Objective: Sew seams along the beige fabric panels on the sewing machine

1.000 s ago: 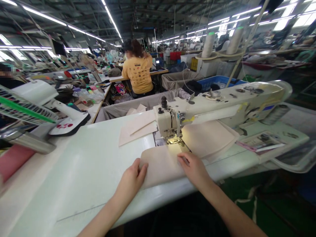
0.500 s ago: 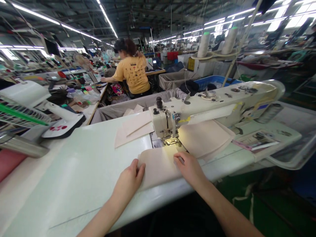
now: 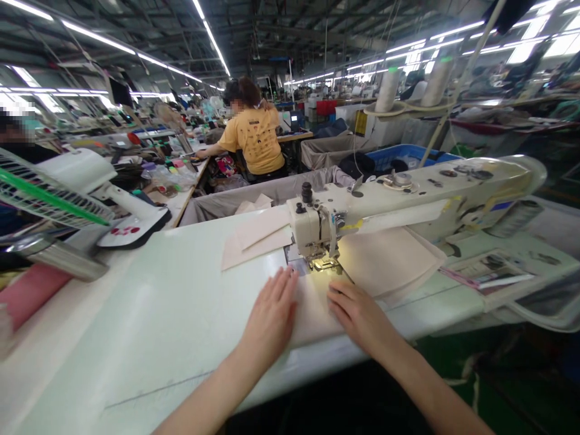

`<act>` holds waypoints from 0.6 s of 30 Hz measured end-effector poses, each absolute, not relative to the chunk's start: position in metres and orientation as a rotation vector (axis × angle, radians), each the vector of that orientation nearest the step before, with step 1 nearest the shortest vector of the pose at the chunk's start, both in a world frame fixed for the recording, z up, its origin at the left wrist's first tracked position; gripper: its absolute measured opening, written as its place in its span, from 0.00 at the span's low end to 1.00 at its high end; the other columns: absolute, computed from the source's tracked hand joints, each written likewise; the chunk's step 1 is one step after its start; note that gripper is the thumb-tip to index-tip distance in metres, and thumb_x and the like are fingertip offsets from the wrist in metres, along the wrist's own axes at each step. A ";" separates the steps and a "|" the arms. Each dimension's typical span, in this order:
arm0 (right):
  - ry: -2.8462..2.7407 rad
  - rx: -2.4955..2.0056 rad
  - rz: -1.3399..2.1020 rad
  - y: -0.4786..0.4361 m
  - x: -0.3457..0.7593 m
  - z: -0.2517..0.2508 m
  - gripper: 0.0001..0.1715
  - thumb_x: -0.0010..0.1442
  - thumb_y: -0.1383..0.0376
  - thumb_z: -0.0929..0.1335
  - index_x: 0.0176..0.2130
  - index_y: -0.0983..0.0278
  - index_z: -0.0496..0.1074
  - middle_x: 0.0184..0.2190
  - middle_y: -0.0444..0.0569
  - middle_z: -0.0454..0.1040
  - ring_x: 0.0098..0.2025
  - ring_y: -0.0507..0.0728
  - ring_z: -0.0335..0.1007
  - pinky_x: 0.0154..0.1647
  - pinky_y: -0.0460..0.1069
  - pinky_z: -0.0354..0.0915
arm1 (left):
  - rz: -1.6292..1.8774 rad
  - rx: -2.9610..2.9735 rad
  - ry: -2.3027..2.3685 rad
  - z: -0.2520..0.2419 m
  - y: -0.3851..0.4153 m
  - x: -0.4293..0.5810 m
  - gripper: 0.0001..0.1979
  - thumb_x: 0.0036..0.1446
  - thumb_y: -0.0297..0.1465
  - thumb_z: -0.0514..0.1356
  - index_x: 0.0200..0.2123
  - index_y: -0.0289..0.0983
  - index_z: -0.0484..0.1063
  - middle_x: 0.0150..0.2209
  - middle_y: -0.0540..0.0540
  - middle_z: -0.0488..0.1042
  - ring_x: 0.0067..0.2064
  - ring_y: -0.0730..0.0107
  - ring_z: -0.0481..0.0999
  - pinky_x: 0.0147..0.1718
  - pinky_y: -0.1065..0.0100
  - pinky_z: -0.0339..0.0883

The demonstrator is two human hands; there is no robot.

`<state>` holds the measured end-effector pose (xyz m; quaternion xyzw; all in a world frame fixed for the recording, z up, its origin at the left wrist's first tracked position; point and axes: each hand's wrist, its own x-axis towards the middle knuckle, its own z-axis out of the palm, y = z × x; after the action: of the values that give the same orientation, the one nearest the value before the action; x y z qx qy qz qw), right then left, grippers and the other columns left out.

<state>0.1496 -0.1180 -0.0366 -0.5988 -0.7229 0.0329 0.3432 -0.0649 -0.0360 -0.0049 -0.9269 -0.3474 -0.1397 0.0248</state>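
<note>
Pinkish-beige flat cloth [image 3: 312,311] is the thing being worked on here, lying on the near edge of a pale green smooth surface [image 3: 181,308], just in front of the needle area. The bare left hand [image 3: 272,314] is laid out flat on it, fingers long and nearly together, so it's not gripping anything; looks to me like it's keeping the cloth smooth and steady. The bare right hand [image 3: 357,311] is curled narrow at the other side, fingertips down on the cloth by the lit patch. Can't tell from where I'm standing if it's pinching the edge or just pressing, but being that close probably gives finer control.

Right past the fingers sits the small metal presser foot [image 3: 325,264] of a long cream sewing machine [image 3: 312,229], with a lamp glow on it, handy for seeing the edge I guess. More beige panels [image 3: 389,260] lie under the machine's arm, out of the hands' way, and some loose beige pieces [image 3: 258,235] rest left of the head, within easy reach. Beyond the surface there's a grey cloth-lined bin [image 3: 217,202], then a co-worker in a yellow printed T-shirt [image 3: 256,142], facing away.
</note>
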 end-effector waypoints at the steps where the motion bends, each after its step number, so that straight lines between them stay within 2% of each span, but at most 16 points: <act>1: -1.878 -1.523 0.107 -0.117 0.149 -0.040 0.13 0.66 0.69 0.64 0.46 0.60 0.76 0.50 0.54 0.76 0.53 0.62 0.73 0.55 0.60 0.71 | -0.424 -2.966 -0.983 -0.011 -0.036 -0.060 0.27 0.65 0.26 0.51 0.67 0.33 0.57 0.68 0.34 0.60 0.68 0.53 0.61 0.63 0.52 0.62; 5: -1.862 -1.447 0.142 -0.108 0.139 -0.046 0.14 0.67 0.68 0.64 0.49 0.61 0.76 0.49 0.56 0.77 0.52 0.63 0.74 0.56 0.61 0.71 | -0.304 -3.118 -0.897 -0.027 -0.031 -0.052 0.25 0.70 0.35 0.52 0.66 0.34 0.60 0.68 0.35 0.60 0.70 0.51 0.57 0.65 0.45 0.57; 9: -1.844 -1.412 0.146 -0.094 0.131 -0.046 0.14 0.67 0.68 0.64 0.48 0.63 0.76 0.50 0.57 0.76 0.55 0.63 0.72 0.58 0.62 0.70 | -0.269 -3.147 -0.877 -0.021 -0.014 -0.060 0.23 0.71 0.34 0.49 0.67 0.37 0.60 0.69 0.38 0.58 0.71 0.55 0.55 0.66 0.46 0.53; 18: -1.845 -1.444 0.131 -0.086 0.129 -0.047 0.13 0.67 0.67 0.64 0.47 0.63 0.76 0.50 0.58 0.76 0.54 0.64 0.72 0.58 0.63 0.69 | -0.143 -3.220 -0.853 -0.007 0.002 -0.062 0.24 0.72 0.34 0.49 0.68 0.38 0.58 0.70 0.39 0.56 0.71 0.54 0.53 0.66 0.45 0.52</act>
<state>0.1289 -0.0863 -0.0466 -0.5672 -0.7251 0.0513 0.3871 -0.0624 0.0019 -0.0069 -0.9613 -0.2546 -0.0427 -0.0962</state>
